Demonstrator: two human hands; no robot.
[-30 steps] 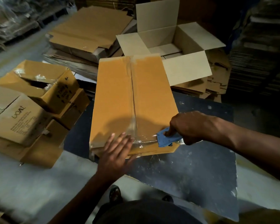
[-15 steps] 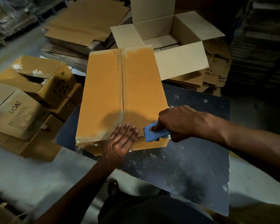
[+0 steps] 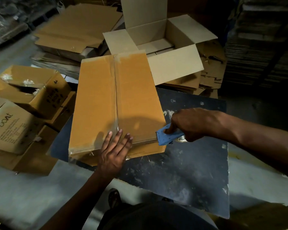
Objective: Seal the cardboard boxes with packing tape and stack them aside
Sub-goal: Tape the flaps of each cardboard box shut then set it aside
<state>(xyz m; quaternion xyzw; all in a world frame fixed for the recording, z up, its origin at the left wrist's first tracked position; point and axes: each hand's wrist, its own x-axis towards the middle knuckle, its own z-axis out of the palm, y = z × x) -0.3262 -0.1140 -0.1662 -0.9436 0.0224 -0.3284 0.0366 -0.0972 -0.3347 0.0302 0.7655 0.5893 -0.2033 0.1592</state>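
Orange-brown box (image 3: 96,100), blue tape dispenser (image 3: 166,136), dark speckled board (image 3: 181,176).

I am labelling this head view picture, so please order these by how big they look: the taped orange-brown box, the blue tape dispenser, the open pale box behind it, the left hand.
1. taped orange-brown box
2. open pale box, though it stands farther away, so unsure
3. left hand
4. blue tape dispenser, partly hidden by the right hand
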